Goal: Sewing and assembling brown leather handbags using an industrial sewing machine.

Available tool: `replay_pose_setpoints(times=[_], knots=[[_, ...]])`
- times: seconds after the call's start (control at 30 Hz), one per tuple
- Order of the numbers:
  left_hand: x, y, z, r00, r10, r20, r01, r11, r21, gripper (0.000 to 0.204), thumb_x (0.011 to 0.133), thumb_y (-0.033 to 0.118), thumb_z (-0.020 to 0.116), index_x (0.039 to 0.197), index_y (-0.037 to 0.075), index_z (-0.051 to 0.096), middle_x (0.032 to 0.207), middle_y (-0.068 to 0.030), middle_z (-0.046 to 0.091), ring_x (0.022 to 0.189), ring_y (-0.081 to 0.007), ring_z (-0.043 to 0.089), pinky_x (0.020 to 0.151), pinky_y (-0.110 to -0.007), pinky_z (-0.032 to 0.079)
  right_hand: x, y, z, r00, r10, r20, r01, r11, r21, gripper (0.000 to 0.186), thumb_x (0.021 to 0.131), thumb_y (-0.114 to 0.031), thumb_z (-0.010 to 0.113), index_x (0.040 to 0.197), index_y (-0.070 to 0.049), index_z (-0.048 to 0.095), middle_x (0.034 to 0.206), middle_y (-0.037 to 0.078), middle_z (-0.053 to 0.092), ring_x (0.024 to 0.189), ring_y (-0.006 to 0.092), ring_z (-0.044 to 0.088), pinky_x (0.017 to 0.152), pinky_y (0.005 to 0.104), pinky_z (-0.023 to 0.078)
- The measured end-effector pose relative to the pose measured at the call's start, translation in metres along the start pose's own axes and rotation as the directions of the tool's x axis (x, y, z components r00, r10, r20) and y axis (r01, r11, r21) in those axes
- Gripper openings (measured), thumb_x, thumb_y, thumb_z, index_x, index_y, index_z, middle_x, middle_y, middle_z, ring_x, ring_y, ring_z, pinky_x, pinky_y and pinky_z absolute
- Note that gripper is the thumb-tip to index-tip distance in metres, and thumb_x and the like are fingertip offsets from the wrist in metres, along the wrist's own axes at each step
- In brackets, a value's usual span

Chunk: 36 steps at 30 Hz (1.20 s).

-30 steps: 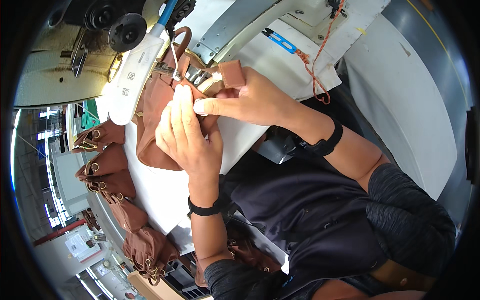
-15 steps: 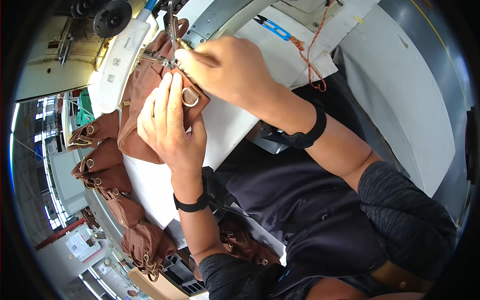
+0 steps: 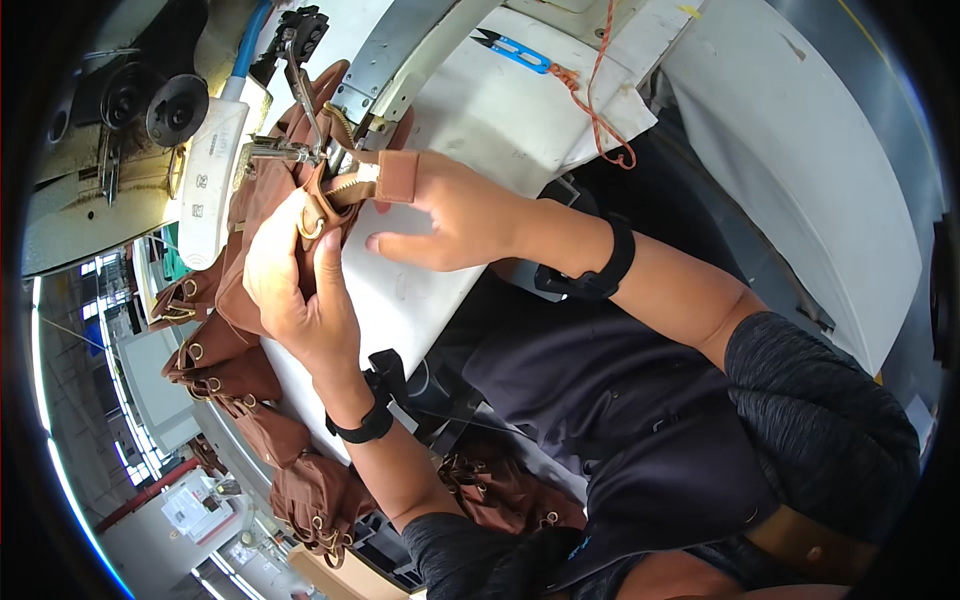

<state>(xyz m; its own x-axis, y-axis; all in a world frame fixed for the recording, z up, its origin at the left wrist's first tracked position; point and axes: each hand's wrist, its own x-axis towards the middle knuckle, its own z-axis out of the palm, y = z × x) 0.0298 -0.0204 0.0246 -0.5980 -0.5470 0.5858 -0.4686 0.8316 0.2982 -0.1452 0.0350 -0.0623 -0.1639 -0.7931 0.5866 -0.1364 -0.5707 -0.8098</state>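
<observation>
My left hand (image 3: 300, 290) is closed on a brown bag (image 3: 268, 185), its thumb and fingers pinching an edge beside a small tab with a metal ring (image 3: 314, 228). Across the fingers of my right hand (image 3: 465, 215) lies the bag's brass-toothed zipper (image 3: 350, 188), ending in a brown leather tab (image 3: 398, 177). The right thumb points away, apart from the zipper; some of the other fingertips are hidden behind it. Just beyond both hands, the sewing machine's needle and presser foot area (image 3: 316, 155) sits close against the bag.
The white machine head (image 3: 212, 180) stands at left. Blue thread snips (image 3: 515, 50) on an orange cord lie on the white table (image 3: 480, 130). Several brown bags (image 3: 230, 360) line the left side, and more brown pieces (image 3: 500, 490) lie below my left arm.
My right hand has moved down from beside the machine's foot and turned, thumb now apart. The zipper end now lies over its fingers. My left hand has shifted slightly lower, from lying flat to pinching.
</observation>
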Motion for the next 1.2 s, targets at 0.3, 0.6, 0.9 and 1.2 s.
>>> replay_pose_setpoints(times=[0.3, 0.6, 0.9, 1.2], knots=[[-0.006, 0.002, 0.000, 0.978, 0.207, 0.038, -0.207, 0.911, 0.357, 0.039, 0.089, 0.018, 0.082, 0.126, 0.007, 0.071, 0.129, -0.0084, 0.073, 0.121, -0.0292, 0.064, 0.108, -0.044, 0.042, -0.019, -0.001, 0.029, 0.970, 0.244, -0.023, -0.233, 0.893, -0.384, 0.027, 0.081, -0.026, 0.079, 0.099, -0.008, 0.070, 0.088, 0.011, 0.072, 0.092, 0.0328, 0.069, 0.084, 0.0493, 0.048], [-0.009, 0.009, 0.000, 0.979, 0.177, 0.098, -0.202, 0.844, 0.497, 0.040, 0.097, 0.024, 0.072, 0.134, 0.010, 0.068, 0.143, -0.0096, 0.065, 0.133, -0.0280, 0.058, 0.119, -0.050, 0.032, 0.000, 0.009, -0.006, 0.883, 0.338, 0.327, -0.408, 0.897, 0.172, 0.029, 0.093, -0.026, 0.074, 0.110, -0.003, 0.068, 0.107, 0.009, 0.069, 0.106, 0.0198, 0.064, 0.094, 0.0314, 0.049], [-0.006, 0.003, -0.001, 0.986, 0.148, 0.075, -0.166, 0.864, 0.476, 0.039, 0.097, 0.016, 0.070, 0.135, 0.011, 0.068, 0.141, -0.0093, 0.066, 0.129, -0.0261, 0.060, 0.115, -0.045, 0.036, -0.003, 0.019, -0.002, 0.903, 0.378, 0.205, -0.402, 0.573, 0.714, 0.035, 0.097, -0.006, 0.066, 0.132, 0.002, 0.066, 0.121, 0.004, 0.069, 0.110, 0.0109, 0.062, 0.100, 0.0296, 0.048], [-0.008, 0.000, 0.008, 0.974, 0.191, 0.120, -0.225, 0.856, 0.465, 0.043, 0.099, 0.027, 0.069, 0.139, 0.014, 0.065, 0.146, -0.0026, 0.064, 0.138, -0.0257, 0.054, 0.119, -0.047, 0.029, -0.010, 0.015, -0.017, 0.945, 0.316, 0.087, -0.324, 0.866, 0.380, 0.025, 0.101, -0.014, 0.070, 0.119, 0.003, 0.074, 0.107, 0.005, 0.076, 0.100, 0.0092, 0.067, 0.090, 0.0276, 0.053]])
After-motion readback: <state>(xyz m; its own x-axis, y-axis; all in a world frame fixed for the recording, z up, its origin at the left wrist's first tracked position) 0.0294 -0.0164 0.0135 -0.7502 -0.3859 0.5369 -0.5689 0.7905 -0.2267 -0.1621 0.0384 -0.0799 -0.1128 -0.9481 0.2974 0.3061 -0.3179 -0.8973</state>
